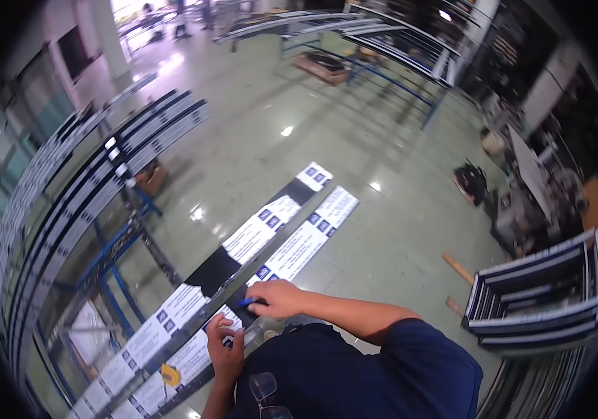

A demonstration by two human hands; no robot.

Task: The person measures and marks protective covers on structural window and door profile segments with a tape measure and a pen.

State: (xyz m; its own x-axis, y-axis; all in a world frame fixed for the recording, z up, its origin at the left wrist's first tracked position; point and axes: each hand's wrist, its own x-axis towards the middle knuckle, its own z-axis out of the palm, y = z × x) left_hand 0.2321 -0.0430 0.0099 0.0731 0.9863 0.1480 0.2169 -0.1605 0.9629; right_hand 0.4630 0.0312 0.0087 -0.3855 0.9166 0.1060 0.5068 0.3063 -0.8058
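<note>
The right hand (pixel 278 299) had its fingers closed on a blue pen (pixel 246 302) over a dark stretch of the near profile (pixel 288 253), whose body-side edge the left hand (pixel 226 350) neared, fingers bent, grip impossible to tell, with a yellow tape measure (pixel 170 375) toward its left end.

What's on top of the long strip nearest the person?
Printed white film and a yellow tape measure. The left hand and right hand cover parts; whatever lies beneath them is hidden.
</note>
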